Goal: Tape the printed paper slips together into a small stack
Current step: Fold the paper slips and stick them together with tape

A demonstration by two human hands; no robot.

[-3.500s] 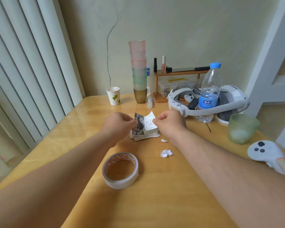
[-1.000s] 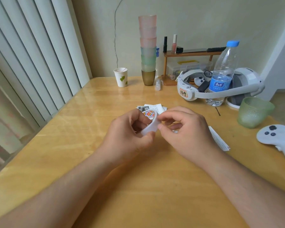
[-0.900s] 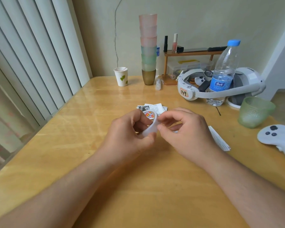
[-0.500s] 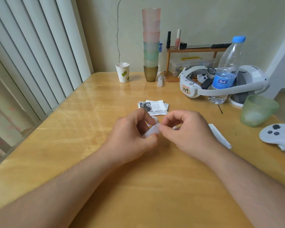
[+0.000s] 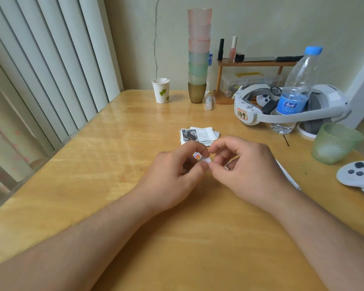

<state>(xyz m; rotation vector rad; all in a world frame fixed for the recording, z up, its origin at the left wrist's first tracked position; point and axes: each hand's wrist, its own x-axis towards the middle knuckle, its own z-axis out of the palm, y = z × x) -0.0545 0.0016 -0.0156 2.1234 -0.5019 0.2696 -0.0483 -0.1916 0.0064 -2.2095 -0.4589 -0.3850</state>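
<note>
Head view | paper slips [image 5: 199, 135] piled mid-bench toward far edge, untaped | left hand [image 5: 172, 175] curled round tape roll [image 5: 198, 156] | right hand [image 5: 246, 166] pinching tape end | taping seemingly not begun

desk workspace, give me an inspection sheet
surface: wooden table, glossy
job's things: paper slips stacked beyond the hands; tape roll mostly hidden in the grip
clutter: cup stack, paper cup, water bottle, headset, green cup, controller, small shelf
grippers: left hand holds the roll; right hand pinches at its edge
cables: nothing seen
surroundings: vertical blinds, cracked wall
</note>
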